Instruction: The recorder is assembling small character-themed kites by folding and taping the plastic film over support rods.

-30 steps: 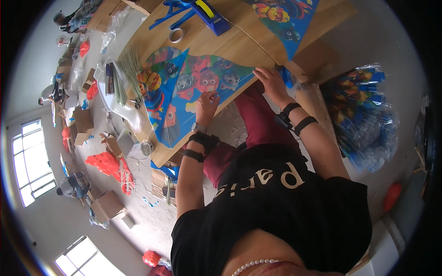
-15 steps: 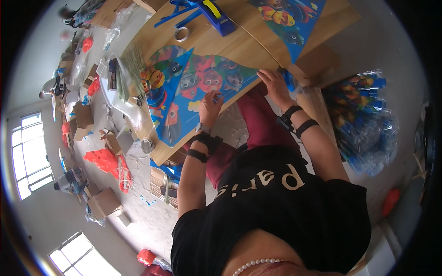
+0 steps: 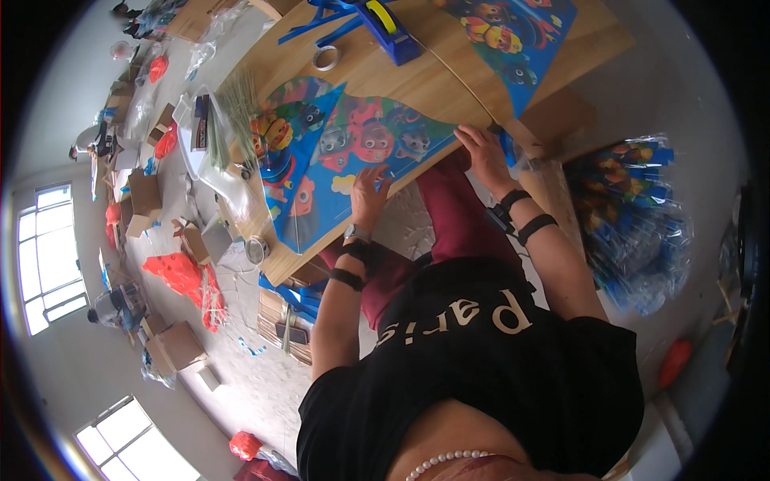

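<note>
A blue kite (image 3: 365, 132) printed with cartoon animals lies spread on the wooden table (image 3: 409, 88) in front of me. Its long straight edge runs close to the table's near edge. My left hand (image 3: 370, 195) rests on the kite by that edge, fingers extended and slightly apart. Something small and pale shows beside its fingertips, too small to make out. At the kite's right corner, my right hand (image 3: 483, 154) lies with its fingers stretched out. The corner under those fingers is partly hidden.
A blue tape dispenser (image 3: 395, 38) and a tape roll (image 3: 326, 58) sit farther back. Another printed kite (image 3: 513, 44) lies at the far right. Plastic-wrapped packs (image 3: 630, 224) are piled right of the table. Left stand a white tub (image 3: 188, 132) with thin rods and a clear cup (image 3: 257, 251).
My left hand has loosened from a pinch, its fingers now straighter on the kite. My right hand stays at the kite's corner. The whole view has shifted slightly.
</note>
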Available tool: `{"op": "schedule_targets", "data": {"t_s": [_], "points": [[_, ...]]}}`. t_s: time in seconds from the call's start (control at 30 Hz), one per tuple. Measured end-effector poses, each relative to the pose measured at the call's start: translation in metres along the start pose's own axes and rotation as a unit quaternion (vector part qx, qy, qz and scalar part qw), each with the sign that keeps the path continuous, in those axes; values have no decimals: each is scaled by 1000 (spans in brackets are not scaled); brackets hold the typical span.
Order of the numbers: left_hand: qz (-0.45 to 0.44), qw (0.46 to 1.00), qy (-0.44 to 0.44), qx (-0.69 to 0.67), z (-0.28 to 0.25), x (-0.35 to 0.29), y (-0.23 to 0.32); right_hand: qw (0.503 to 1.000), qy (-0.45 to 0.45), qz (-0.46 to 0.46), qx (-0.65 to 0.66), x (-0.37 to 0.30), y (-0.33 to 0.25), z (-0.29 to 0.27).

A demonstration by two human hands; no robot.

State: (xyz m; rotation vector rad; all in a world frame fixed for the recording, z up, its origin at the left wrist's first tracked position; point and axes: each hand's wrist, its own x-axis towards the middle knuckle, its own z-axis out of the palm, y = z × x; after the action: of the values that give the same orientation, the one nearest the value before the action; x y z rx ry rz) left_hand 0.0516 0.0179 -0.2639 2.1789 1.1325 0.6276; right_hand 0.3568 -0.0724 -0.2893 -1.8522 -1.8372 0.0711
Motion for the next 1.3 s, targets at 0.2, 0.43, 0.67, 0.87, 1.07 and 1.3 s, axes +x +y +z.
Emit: {"op": "schedule_targets", "data": {"t_s": [0.2,0.43,0.67,0.87,1.07,1.3], "points": [[-47,993,95,50,4,-26,1,1000,-2,2,10,2,-2,3],[-104,968,172,150,1,-81,0,1000,4,-1,7,1,-1,4],[-132,956,103,241,-13,-130,-12,1000,3,-24,2,3,-4,2],[-139,953,89,255,-15,-128,-11,1000,-6,-16,0,4,-8,1],[-148,953,86,249,-15,-128,-13,999,-12,-29,-27,6,-5,1],[-153,954,85,245,-14,-128,-13,1000,-1,13,25,11,-1,4]]}}
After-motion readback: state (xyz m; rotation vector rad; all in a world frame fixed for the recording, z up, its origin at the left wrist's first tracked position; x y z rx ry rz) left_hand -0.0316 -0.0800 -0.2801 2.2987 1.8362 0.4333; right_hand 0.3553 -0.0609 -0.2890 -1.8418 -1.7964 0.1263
